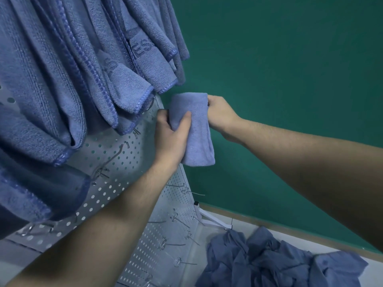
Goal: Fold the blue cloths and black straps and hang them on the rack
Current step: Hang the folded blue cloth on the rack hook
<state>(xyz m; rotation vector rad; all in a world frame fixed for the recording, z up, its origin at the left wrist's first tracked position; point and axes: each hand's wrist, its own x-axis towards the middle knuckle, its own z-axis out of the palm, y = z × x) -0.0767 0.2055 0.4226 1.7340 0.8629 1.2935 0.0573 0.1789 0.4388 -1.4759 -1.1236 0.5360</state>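
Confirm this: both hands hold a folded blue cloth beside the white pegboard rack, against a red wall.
Wrong on one point: the wall is green, not red, as the head view shows. Both the left hand and right hand do hold the folded blue cloth beside the white pegboard rack.

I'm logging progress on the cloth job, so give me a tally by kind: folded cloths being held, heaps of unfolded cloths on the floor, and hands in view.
Folded blue cloth in hand: 1
Unfolded cloth heap: 1
Hands: 2, left hand and right hand
Total: 4

A dark green wall (pixel 290 79) fills the upper right of the frame. Along its foot at lower right runs a tan baseboard strip (pixel 269 222), and below that lies pale floor (pixel 238 226).
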